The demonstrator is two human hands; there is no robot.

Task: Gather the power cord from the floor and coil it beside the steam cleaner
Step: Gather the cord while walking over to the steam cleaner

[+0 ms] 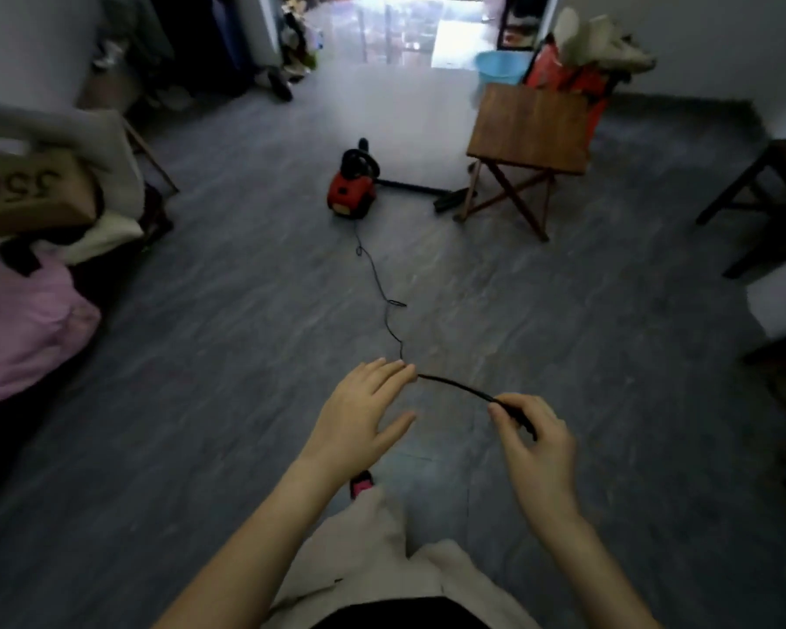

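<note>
A red and black steam cleaner [351, 186] stands on the grey floor ahead of me. Its thin black power cord [384, 297] snakes from the machine toward me across the floor, with small kinks in it. My right hand [534, 440] pinches the near end of the cord between thumb and fingers, lifted off the floor. From there the cord arches left to my left hand [361, 413], which is spread flat with its fingers apart, fingertips touching or just over the cord.
A wooden folding stool [525, 143] stands right of the cleaner, with the cleaner's black hose [416, 188] lying toward it. A cardboard box [28, 192] and pink cloth [23, 329] lie at the left. A dark chair [763, 206] is at the right, a blue basin [500, 65] behind.
</note>
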